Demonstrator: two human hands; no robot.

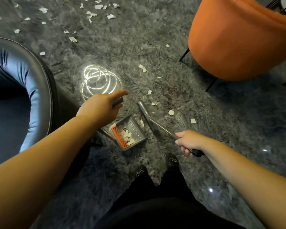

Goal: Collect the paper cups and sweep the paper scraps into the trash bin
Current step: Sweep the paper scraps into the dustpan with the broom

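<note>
Grey shag carpet holds paper scraps (170, 112) just right of the broom head (144, 111), whose handle the right hand (189, 142) grips, while the left hand (100, 109) grips the dustpan (130, 134) handle.

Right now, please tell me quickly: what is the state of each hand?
Left hand: grips the dustpan handle, index finger stretched out.
Right hand: grips the broom handle.

No text, label, brand, number or sign can be read anywhere in the view; the dustpan (129, 134) and paper scraps (128, 138) carry no legible marks.
</note>
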